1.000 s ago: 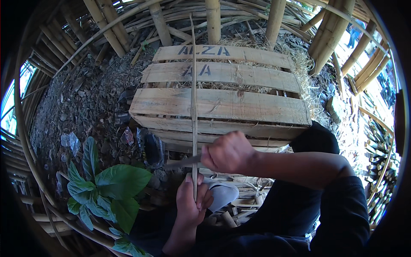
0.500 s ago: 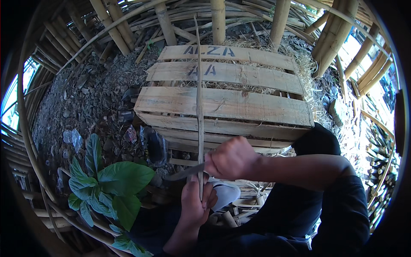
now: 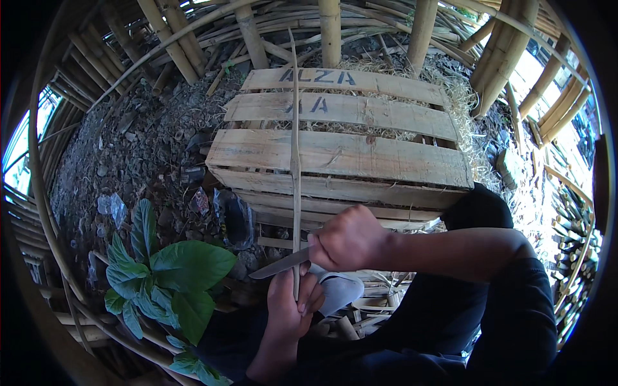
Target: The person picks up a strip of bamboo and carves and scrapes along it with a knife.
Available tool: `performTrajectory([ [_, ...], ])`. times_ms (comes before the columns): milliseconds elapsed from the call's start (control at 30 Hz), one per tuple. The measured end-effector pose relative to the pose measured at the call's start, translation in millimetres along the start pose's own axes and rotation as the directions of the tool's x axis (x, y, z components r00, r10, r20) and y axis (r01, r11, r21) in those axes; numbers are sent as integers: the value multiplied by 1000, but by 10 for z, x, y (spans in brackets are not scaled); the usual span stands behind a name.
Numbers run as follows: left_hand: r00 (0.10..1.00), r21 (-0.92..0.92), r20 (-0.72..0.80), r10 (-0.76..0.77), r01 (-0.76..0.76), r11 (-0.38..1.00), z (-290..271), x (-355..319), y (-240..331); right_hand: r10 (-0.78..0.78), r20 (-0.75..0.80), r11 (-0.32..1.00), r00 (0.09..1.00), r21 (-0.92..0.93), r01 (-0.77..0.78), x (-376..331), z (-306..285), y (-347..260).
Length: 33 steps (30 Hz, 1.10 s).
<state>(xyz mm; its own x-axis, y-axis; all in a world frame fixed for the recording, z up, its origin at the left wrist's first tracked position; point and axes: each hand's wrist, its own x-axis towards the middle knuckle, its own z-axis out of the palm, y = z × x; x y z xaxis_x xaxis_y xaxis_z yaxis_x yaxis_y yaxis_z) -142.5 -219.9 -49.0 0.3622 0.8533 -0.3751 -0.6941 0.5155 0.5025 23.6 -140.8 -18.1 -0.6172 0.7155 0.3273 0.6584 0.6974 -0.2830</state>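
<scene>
My left hand (image 3: 290,301) is closed round the near end of a long thin bamboo strip (image 3: 295,151). The strip reaches away from me, over a slatted wooden crate (image 3: 335,154), and tapers at its far tip. In my right hand (image 3: 347,238) is a knife (image 3: 281,263), its fist wrapped round the handle, which is hidden. The blade points left and lies across the strip, just beyond my left fingers. Whether the edge bites into the strip I cannot tell.
A green leafy plant (image 3: 187,273) grows at the left near side. Bamboo posts (image 3: 330,32) stand behind the crate. Cut bamboo pieces (image 3: 570,260) are stacked at the far right. Clear plastic litter (image 3: 112,207) lies on the stony ground, and straw (image 3: 473,128) surrounds the crate's right end.
The strip's near part and my left hand have shifted slightly left. The knife blade, blurred before, now shows sharply, angled a little lower across the strip. Both grips stay the same.
</scene>
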Motion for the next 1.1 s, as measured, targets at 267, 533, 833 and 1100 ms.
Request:
performTrajectory([
  [267, 1000, 51, -7, 10, -9, 999, -15, -10, 61, -44, -78, 999, 996, -3, 44, 26, 91, 67],
  [533, 1000, 34, 24, -1, 0, 999, 11, -41, 43, -59, -50, 998, 997, -15, 59, 63, 53, 93],
  [833, 999, 64, 34, -25, 22, 998, 33, -81, 24, 114, -43, 987, 993, -109, -118, 201, 2, 293],
  [1100, 999, 104, 17, -36, 34, 994, 49, -99, 11, 33, -87, 995, 996, -89, -41, 193, 12, 273],
])
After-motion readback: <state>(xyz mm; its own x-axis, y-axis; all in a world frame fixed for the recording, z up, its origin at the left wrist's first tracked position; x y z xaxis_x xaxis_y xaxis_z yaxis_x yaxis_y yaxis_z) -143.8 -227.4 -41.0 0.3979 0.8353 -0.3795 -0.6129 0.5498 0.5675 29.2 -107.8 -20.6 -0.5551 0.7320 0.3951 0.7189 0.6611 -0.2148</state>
